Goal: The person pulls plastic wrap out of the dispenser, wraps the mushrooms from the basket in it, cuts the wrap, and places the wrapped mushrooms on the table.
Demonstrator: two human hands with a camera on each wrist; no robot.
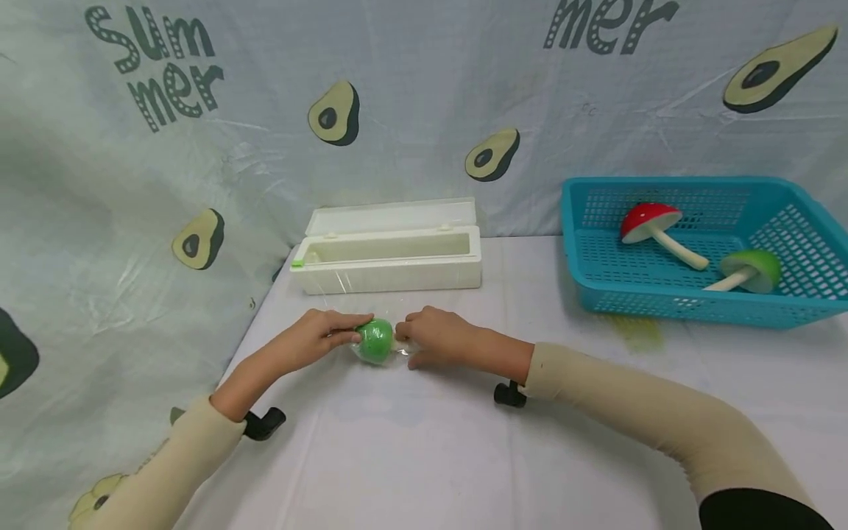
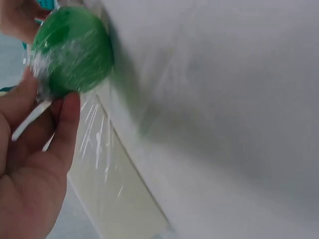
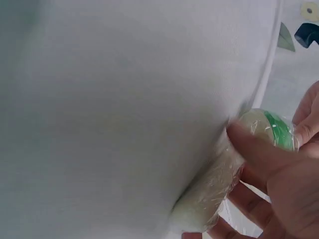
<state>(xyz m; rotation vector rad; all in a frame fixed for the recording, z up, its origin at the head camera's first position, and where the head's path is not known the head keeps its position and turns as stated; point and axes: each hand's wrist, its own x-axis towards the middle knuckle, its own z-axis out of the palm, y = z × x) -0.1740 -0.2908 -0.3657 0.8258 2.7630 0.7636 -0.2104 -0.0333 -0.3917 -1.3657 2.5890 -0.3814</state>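
A green toy mushroom (image 1: 375,341) lies low over the white cloth, wound in clear cling film. My left hand (image 1: 318,335) pinches the wrapped cap at its edge with thumb and fingers; the left wrist view shows the shiny, wrinkled film over the cap (image 2: 75,52). Around the stem curls my right hand (image 1: 440,338), hiding it in the head view. From the right wrist, the pale stem (image 3: 214,194) shows under film, with the thumb blurred above it. Loose clear film (image 2: 99,144) stretches between the mushroom and the white box.
Behind the hands stands a long white cling film box (image 1: 391,277), its lid raised and a green tab at its left end. A blue basket (image 1: 669,302) at the right holds a red-capped mushroom (image 1: 652,221) and another green-capped mushroom (image 1: 751,270). An avocado-print sheet (image 1: 411,81) hangs behind.
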